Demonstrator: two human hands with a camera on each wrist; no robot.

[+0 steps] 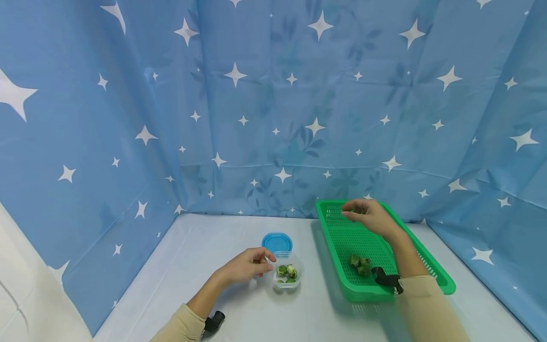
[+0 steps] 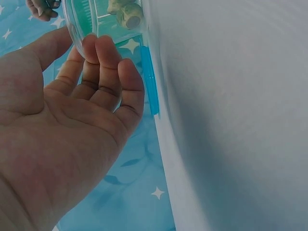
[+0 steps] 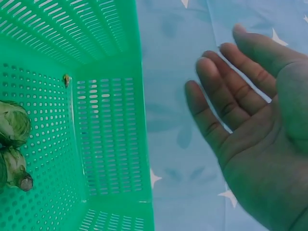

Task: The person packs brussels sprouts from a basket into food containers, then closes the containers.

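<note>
Right sleeve (image 1: 429,308) | green basket (image 1: 359,241) on white tabletop (image 1: 248,316) | blue curtain (image 1: 260,145) (starry) behind

I've L hand (image 1: 245,266) nearer, fingers loosely bent; R hand (image 1: 371,217) farther fwd, fingers relaxed; both arms (image 1: 207,292) out front.

Green Brussels sprouts (image 1: 363,270) lie inside the perforated green basket (image 1: 352,237); left of it, an upright clear tub (image 1: 286,285) holds more.

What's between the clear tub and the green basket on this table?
Just bare white tablecloth; the head view shows nothing lying between the clear tub and the green basket.
</note>
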